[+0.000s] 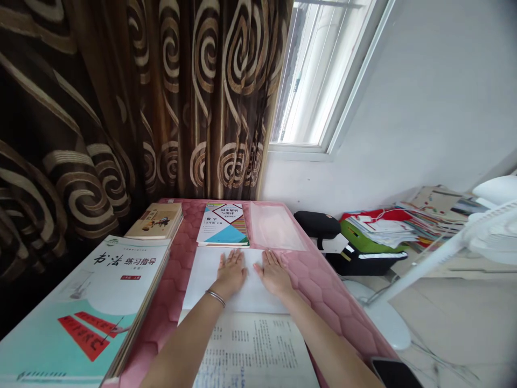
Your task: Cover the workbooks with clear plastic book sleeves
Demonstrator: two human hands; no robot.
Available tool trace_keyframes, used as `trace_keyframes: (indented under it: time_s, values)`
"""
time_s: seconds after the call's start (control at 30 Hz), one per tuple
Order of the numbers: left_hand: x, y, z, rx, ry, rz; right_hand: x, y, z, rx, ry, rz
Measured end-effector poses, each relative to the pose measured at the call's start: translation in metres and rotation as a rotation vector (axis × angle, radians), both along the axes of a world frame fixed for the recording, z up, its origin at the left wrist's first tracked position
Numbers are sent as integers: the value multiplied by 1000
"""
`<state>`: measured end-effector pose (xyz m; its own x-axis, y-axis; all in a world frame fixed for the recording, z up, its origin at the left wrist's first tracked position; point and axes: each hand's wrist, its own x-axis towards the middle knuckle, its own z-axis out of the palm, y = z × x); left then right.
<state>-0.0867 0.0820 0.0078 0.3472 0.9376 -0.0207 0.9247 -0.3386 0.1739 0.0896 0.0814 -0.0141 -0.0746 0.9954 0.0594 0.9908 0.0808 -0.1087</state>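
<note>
Both palms rest flat on a blank white sheet [254,302] that lies across the pink quilted table cover. My left hand [233,271], with a silver bangle at the wrist, presses on its left half, fingers stretched toward the far edge. On the right half lies my right hand [272,272], also with fingers extended. Nearer to me, between my forearms, is a printed page [258,345] with columns of text and some blue handwriting. It adjoins the sheet's near edge; whether the two are joined, I cannot tell. Just beyond the sheet sits a math workbook [223,223].
A calligraphy workbook stack [89,302] fills the left side, with small brown books [155,221] behind it. A translucent plastic sheet [277,226] lies at the back right. Off the table's right edge stand a black case [317,224] and a white fan [428,264]. A phone [393,373] is at lower right.
</note>
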Motion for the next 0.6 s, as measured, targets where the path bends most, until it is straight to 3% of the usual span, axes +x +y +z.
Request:
trace_keyframes:
  time_s: [0.2,0.37,0.43,0.6]
  values:
    - [-14,5,-3,-6,-44,51,-19,-4,19,-42,-31,-36]
    - [-18,3,-3,-27,-46,53,-70,1,21,-85,202,248]
    - [-18,3,-3,-32,-46,65,-78,4,18,-97,233,268]
    - [-25,3,-5,-8,-52,173,-44,7,8,-75,111,179]
